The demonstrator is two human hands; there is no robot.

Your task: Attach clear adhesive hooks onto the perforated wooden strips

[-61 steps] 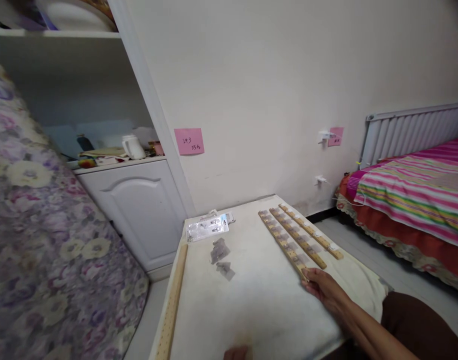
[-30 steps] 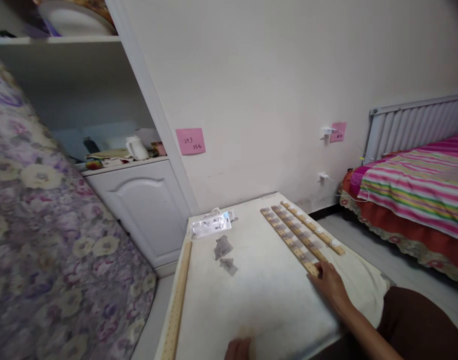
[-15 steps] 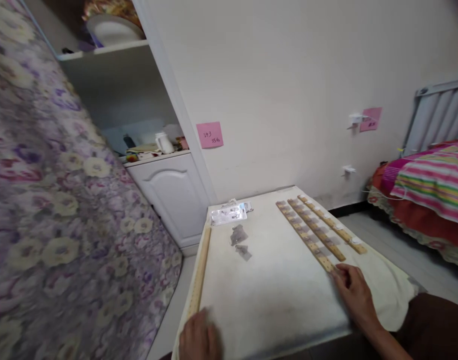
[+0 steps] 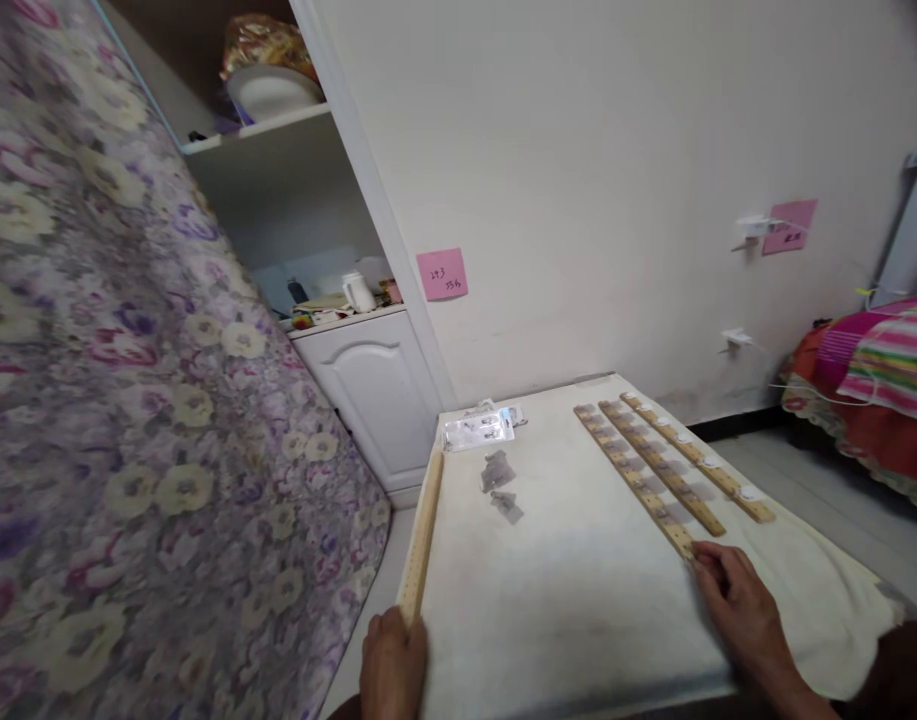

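While the left hand [image 4: 394,655] curls over the near end of the perforated wooden strip [image 4: 426,530] on the tabletop's left edge, the right hand [image 4: 739,595] makes a narrow pinch at the near end of the leftmost strip [image 4: 627,476] of three toward the right edge; clamped or just touching, can't tell. Both look light and stiff, probably best held by ends or long sides, off the fitted strip's small plastic pieces [image 4: 655,500]. Cream cloth [image 4: 563,600] covers the tabletop, with floral curtain [image 4: 165,400] left, pale wall [image 4: 578,220] behind, bed [image 4: 870,390] right.
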